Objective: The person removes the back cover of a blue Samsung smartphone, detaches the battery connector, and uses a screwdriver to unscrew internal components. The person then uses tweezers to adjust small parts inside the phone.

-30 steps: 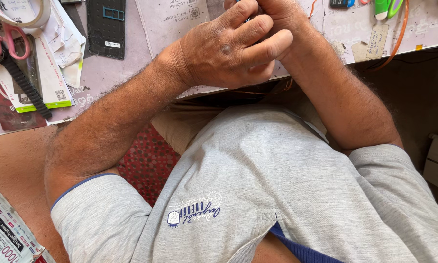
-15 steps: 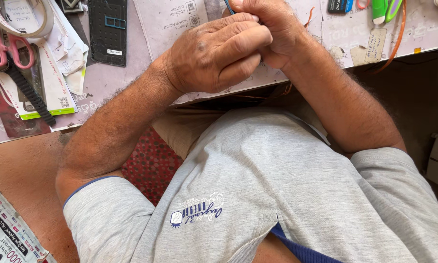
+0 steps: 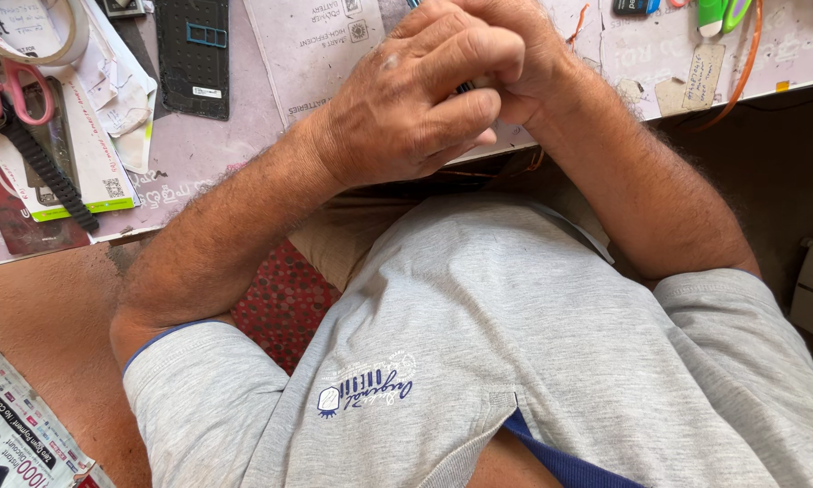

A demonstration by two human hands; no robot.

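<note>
Both hands are pressed together over the front edge of the table; the left hand is curled shut, its fingers wrapped over the right hand, which is also closed. Between them only a small dark part shows, near the left fingers; what it is I cannot tell, because the hands hide almost all of it. It seems small and light, and I judge it stiff and maybe fragile; so it is better to pinch it by its edges with the fingertips, not to squeeze hard.

On the table, near the left edge, lie pink scissors, a roll of tape and a black comb; a dark flat panel lies further in; a printed sheet lies under the hands; an orange wire runs near the right corner.
</note>
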